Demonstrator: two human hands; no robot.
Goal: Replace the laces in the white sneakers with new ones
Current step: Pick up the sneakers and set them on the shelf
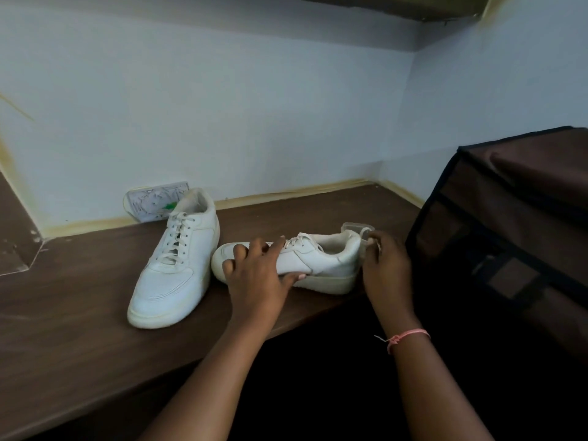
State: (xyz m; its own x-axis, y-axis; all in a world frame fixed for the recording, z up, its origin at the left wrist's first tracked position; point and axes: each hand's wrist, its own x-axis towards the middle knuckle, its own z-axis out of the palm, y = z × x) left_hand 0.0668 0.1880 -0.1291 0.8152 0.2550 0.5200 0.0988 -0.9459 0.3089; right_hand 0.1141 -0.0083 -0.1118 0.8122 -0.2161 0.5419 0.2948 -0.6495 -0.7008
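Two white sneakers lie on a brown desk (79,313). The left sneaker (178,259) stands upright with its toe toward me and its white laces (176,232) threaded. The right sneaker (318,259) lies crosswise, toe pointing left, also laced. My left hand (257,272) grips its forefoot, with the fingers spread over the top and the thumb against the side above the sole. My right hand (386,265) holds the heel with curled fingers. A clear packet (152,202) holding something white leans against the wall behind the left sneaker.
A brown fabric box (509,218) with dark trim stands close on the right, beside my right hand. A small clear plastic piece (354,227) sits just behind the right sneaker's heel. White walls close off the back and the right. The desk's front edge runs diagonally below my forearms.
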